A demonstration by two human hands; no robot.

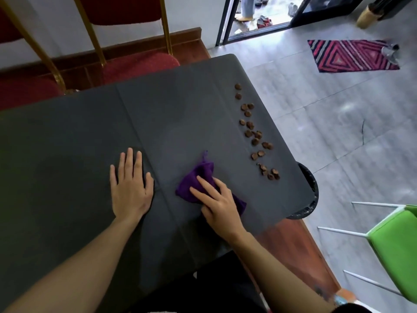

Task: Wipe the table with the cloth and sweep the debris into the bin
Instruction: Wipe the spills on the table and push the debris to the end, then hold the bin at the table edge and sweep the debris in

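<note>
A purple cloth point(196, 177) lies crumpled on the dark grey table point(90, 132). My right hand point(217, 201) presses on the cloth with fingers spread and fairly straight. My left hand point(129, 186) lies flat on the table to the left of the cloth, palm down. Several brown bits of debris point(255, 134) run in a loose line along the table's right edge, to the right of and beyond the cloth. A black bin point(309, 195) with a dark liner stands on the floor just under the table's near right corner, mostly hidden by the tabletop.
Two red chairs with gold frames point(140, 62) stand behind the table's far edge. A green chair with white legs point(392, 240) is on the floor at the right. A striped red mat point(352, 55) lies near an open doorway point(255, 16).
</note>
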